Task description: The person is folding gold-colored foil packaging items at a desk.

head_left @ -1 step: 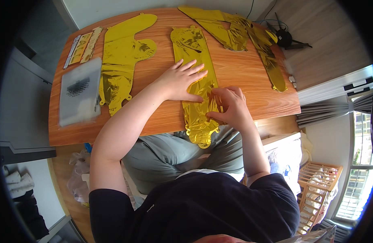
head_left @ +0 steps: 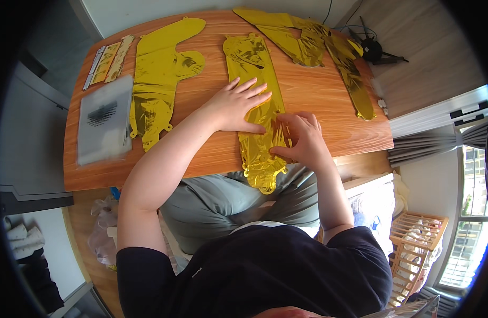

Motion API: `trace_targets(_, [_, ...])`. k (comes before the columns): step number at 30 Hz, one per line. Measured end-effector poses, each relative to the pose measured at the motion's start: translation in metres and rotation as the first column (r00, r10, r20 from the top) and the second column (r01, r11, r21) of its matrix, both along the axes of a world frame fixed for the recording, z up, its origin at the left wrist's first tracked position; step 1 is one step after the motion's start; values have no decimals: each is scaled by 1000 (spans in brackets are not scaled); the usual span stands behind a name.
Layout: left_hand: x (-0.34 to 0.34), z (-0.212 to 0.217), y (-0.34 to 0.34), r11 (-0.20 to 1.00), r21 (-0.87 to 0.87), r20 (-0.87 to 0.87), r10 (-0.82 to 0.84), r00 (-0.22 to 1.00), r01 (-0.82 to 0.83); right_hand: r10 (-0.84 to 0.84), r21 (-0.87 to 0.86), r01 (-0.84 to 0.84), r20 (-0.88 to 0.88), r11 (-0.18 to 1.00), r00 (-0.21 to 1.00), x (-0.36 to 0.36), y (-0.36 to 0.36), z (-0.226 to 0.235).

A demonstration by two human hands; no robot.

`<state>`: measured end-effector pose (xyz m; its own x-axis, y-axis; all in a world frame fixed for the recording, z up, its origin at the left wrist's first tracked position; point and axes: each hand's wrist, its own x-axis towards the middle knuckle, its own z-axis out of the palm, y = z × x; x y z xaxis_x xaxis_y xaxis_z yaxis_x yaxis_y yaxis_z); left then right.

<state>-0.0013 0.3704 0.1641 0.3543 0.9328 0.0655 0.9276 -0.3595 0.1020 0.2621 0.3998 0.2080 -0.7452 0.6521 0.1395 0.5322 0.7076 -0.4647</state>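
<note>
A long flat gold foil balloon (head_left: 265, 106) lies lengthwise in front of me, its small-tabbed lower end reaching over the table's near edge. My left hand (head_left: 236, 108) rests flat on its middle with fingers spread. At the balloon's right edge is my right hand (head_left: 305, 140), thumb and index finger curved but apart, their tips touching the foil. Some crinkled foil shows between them. To the left, a wider gold foil balloon (head_left: 154, 69) with side arms lies flat. Another angular gold foil balloon (head_left: 307, 42) is spread at the far right.
On the wooden table (head_left: 201, 143), a clear plastic pouch (head_left: 105, 122) with dark print lies at the left, below several flat packets (head_left: 109, 61). A black device with antennas (head_left: 374, 50) and cables sits at the back right. A wooden crib (head_left: 416, 233) stands right of me.
</note>
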Motion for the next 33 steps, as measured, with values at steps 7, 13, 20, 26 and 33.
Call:
trace_targets(7, [0,-2,0,1000,6,10,4,1000,-4,38,7,-38,61,999,997,-6,0,7])
trace_targets(13, [-1,-1,0,1000,7,-3,2,1000,-2,98,20,-97,-43,995,994,2,3,-3])
trace_targets(20, [0,-3,2,1000,1,-9,-1,1000,1,128,187,-105,-116,977,985,29,17,-18])
trace_targets(26, [0,-1,-1,1000,-3,11,-5,1000,5,214,315,-188,-51,930,975,29,18,-21])
trace_targets(33, [0,5,-2,1000,-3,-22,-30,999,30,264,254,-239,-66,937,962,30,11,-16])
